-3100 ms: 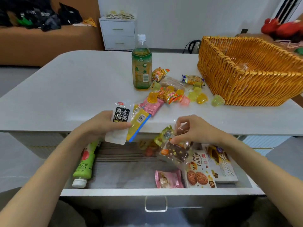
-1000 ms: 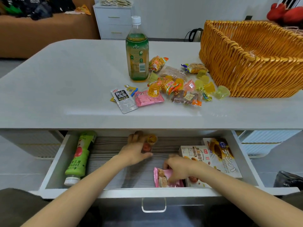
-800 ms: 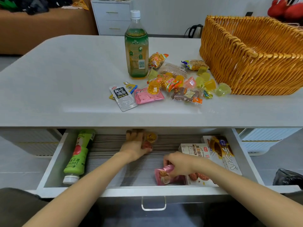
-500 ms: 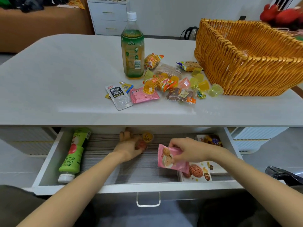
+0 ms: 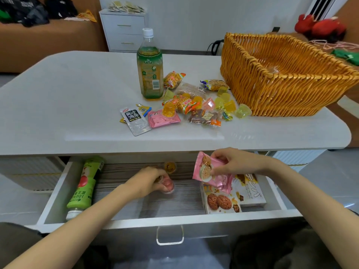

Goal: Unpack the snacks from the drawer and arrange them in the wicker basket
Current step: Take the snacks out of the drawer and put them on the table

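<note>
The white drawer [image 5: 58, 191] stands pulled out below the table. My left hand [image 5: 144, 181] reaches into it and grips a small red jelly cup [image 5: 168, 185]. My right hand [image 5: 236, 162] pinches a pink cookie packet [image 5: 206, 168] lifted above the drawer's right side. Left in the drawer are a green bottle [image 5: 82, 188] lying on its side, two cookie boxes [image 5: 221, 200] and an orange jelly cup [image 5: 170, 167] at the back. The wicker basket [image 5: 272, 90] sits on the table's right part.
On the white table [image 5: 68, 105] stand a green tea bottle [image 5: 150, 68] and a scatter of snack packets [image 5: 134, 119] and jelly cups [image 5: 227, 103] between bottle and basket. A sofa, a small white cabinet [image 5: 124, 30] and red plush toys lie beyond.
My right hand picked the pink cookie packet off the drawer floor and raised it up and to the right. My left hand closed on the red jelly cup and drew it forward.
</note>
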A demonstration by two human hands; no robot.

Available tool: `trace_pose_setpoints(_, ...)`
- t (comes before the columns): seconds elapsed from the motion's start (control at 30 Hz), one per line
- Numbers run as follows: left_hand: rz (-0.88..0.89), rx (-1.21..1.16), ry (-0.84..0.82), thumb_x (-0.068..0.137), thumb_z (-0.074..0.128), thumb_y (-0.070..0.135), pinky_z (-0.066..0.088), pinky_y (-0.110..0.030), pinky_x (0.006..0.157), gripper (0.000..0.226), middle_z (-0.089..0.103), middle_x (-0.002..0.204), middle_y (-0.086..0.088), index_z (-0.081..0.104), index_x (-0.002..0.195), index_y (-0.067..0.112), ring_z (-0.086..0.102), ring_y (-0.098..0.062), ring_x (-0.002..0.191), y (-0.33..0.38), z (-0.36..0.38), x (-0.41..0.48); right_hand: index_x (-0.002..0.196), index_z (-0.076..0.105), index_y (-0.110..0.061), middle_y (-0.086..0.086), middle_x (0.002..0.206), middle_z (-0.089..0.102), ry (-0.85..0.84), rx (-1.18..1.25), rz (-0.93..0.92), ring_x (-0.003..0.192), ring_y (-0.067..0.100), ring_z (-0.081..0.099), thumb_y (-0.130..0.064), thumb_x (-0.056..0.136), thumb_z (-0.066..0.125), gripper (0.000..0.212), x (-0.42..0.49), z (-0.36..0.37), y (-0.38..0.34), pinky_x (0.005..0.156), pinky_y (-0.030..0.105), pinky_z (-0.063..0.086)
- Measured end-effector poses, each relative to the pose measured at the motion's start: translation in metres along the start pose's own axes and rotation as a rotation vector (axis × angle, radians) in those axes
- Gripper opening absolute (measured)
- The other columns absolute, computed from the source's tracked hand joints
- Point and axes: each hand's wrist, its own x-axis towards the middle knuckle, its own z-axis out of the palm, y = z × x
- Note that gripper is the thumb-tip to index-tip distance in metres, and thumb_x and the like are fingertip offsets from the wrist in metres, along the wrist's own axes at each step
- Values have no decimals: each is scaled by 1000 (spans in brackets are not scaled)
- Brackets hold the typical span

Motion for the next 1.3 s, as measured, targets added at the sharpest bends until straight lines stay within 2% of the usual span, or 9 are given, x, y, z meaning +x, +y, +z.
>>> trace_pose_setpoints(0.17, 153, -157, 57, 77, 68, 58, 42, -22, 83, 37, 61, 104, 11, 63, 107, 37, 54, -4, 96, 39, -28, -15, 108, 60, -9, 10, 97, 69, 202, 247, -5, 80, 21, 70, -24, 91, 65, 23, -19, -23, 6, 71, 30, 57)
trace_pose_setpoints(0.33, 213, -358, 315, 83, 70, 39, 42, -19, 84, 31, 63, 105, 18, 65, 111, 25, 54, 2, 96, 84, -76, -11, 116, 57, -6, 10, 98, 66, 551, 331, 103, 74, 17, 63, -8, 94, 54, 22, -11, -44, 24, 65, 26, 51)
trace_pose_setpoints(0.43, 165, -393, 428, 85, 67, 38, 39, -22, 77, 42, 62, 108, 8, 63, 119, 14, 54, -8, 95, 91, -90, 15, 133, 44, -6, 9, 110, 61, 647, 394, 146, 89, 21, 62, 4, 89, 54, 47, 6, -43, 39, 70, 27, 52)
trace_pose_setpoints(0.57, 79, -307, 468, 87, 66, 35, 35, -22, 76, 43, 62, 111, -1, 59, 123, 11, 53, -13, 98, 92, -86, 54, 144, 29, -18, 11, 130, 50, 731, 367, 74, 119, 27, 50, -9, 72, 78, 88, 27, -33, 47, 96, 39, 48)
trace_pose_setpoints(0.73, 37, -244, 552, 91, 63, 31, 31, -23, 79, 42, 57, 111, -3, 55, 129, 16, 50, -20, 105, 96, -84, 87, 143, 41, -11, 15, 140, 46, 876, -14, -66, 127, 26, 44, -9, 87, 67, 62, 45, -36, 46, 96, 18, 31)
trace_pose_setpoints(0.9, 11, -200, 606, 94, 58, 29, 33, -24, 86, 44, 51, 116, -7, 50, 136, 15, 46, -21, 106, 99, -89, 112, 133, 53, -10, 6, 107, 64, 923, -58, -100, 109, 30, 53, -18, 92, 63, 43, 66, -50, 58, 90, 34, 39)
trace_pose_setpoints(1.07, -37, -105, 609, 96, 54, 31, 37, -34, 96, 50, 51, 125, -11, 42, 143, 19, 45, -29, 118, 98, -99, 132, 146, 39, -16, 9, 141, 49, 925, -167, 27, 132, 31, 36, -33, 97, 53, 53, 92, -60, 61, 106, 31, 15)
trace_pose_setpoints(1.17, -59, -15, 599, 96, 54, 36, 38, -36, 95, 59, 48, 129, -10, 31, 149, 27, 40, -29, 122, 97, -97, 131, 140, 46, -21, 8, 147, 36, 943, -183, 79, 135, 32, 23, -35, 95, 54, 47, 85, -56, 52, 107, 42, 25)
trace_pose_setpoints(1.3, -76, 93, 639, 94, 54, 44, 35, -37, 100, 61, 39, 144, -3, 30, 149, 31, 31, -26, 130, 94, -95, 109, 128, 58, -22, 6, 134, 44, 1057, -246, -3, 125, 26, 30, -30, 92, 61, 38, 59, -49, 44, 100, 37, 31)
